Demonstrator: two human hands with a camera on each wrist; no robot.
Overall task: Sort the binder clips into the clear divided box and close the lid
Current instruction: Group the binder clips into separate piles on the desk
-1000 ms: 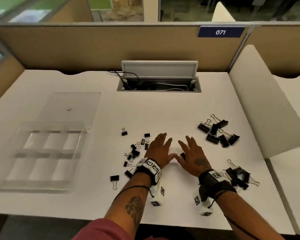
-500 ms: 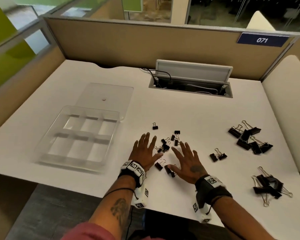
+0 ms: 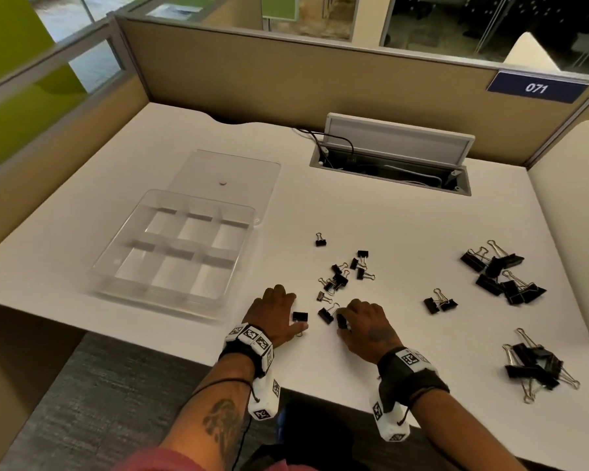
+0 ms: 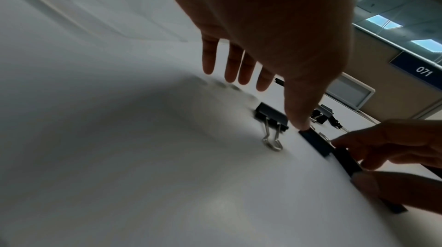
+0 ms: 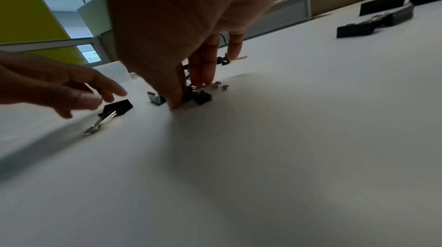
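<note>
The clear divided box stands empty at the desk's left, its lid lying open and flat behind it. Several small black binder clips are scattered mid-desk. My left hand hovers near the front edge with loose fingers and holds nothing. A small clip lies beside its thumb. My right hand pinches another small clip between thumb and fingers, low on the desk.
Two medium clips lie right of my hands. Piles of large clips sit further right. An open cable hatch is at the back. A white side panel bounds the right.
Both hands have drawn back toward the front edge. The right hand went from flat on the desk to pinching a small clip. The left hand's fingers have loosened beside another clip.
</note>
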